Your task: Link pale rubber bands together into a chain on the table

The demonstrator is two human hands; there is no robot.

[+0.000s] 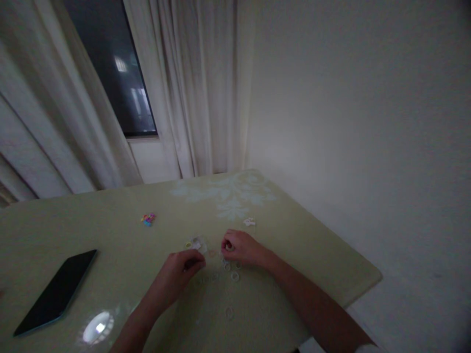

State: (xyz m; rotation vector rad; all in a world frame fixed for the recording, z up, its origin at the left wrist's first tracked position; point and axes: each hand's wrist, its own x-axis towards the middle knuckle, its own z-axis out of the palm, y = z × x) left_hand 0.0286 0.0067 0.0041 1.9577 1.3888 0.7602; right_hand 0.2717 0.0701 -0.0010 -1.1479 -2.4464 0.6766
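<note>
My left hand is over the table with thumb and fingertips pinched together; whatever they hold, if anything, is too small to make out. Across a small gap, my right hand is also closed in a pinch, with a pale bit showing at its curled fingers that I cannot name. Just below the right hand lie several small pale rings, one of them a whitish ring. Another faint ring sits nearer to me. Beyond my left fingertips are a small clear plastic bag and a yellow ring.
A dark tablet lies at the left of the green-beige table. Farther back is a small heap of colourful pieces. Small white pieces lie beyond my right hand. The wall borders the table's right side.
</note>
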